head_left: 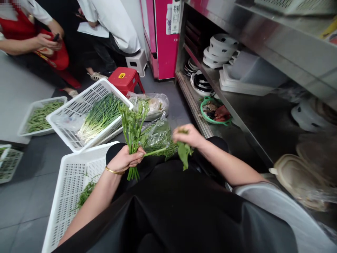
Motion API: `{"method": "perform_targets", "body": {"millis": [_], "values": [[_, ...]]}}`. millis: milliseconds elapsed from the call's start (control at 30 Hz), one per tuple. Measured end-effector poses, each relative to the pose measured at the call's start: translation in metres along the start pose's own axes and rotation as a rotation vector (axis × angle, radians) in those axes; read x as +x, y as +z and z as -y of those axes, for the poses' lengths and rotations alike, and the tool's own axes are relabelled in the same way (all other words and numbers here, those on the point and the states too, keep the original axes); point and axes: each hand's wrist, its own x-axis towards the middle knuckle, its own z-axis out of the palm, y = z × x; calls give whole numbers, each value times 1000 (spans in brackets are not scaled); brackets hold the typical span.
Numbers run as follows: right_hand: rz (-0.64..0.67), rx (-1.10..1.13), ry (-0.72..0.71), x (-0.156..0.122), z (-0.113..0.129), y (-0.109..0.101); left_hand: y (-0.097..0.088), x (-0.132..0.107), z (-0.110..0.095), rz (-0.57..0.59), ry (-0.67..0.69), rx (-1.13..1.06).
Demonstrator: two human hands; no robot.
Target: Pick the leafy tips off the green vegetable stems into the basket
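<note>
My left hand [126, 159] is closed around a bunch of green leafy stalks [132, 126], held upright over my black apron [168, 203]. My right hand [188, 135] is closed on one stalk [158, 151] that reaches sideways from the bunch, and a green leaf [184, 154] hangs below its fingers. A clear plastic bag with more greens [158, 135] lies just behind both hands. A gold bangle sits on my left wrist.
A white perforated basket [68, 189] with a few greens stands at my left knee. Another basket [79, 105] holds scallions, and a tray [39, 116] holds green beans. Two people sit at the back left near a red stool [125, 79]. Steel shelves [237, 112] with dishes run along the right.
</note>
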Motion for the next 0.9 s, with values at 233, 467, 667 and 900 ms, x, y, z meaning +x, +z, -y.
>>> {"method": "perform_targets", "body": {"millis": [233, 467, 667, 900], "values": [[-149, -208, 33, 4, 9, 15, 16, 23, 0, -58, -62, -113], [469, -883, -155, 31, 18, 53, 45, 36, 7, -107, 7, -133], [387, -371, 78, 32, -5, 59, 55, 33, 27, -245, 256, -225], [235, 541, 356, 2, -10, 75, 65, 30, 13, -75, 232, -266]]}}
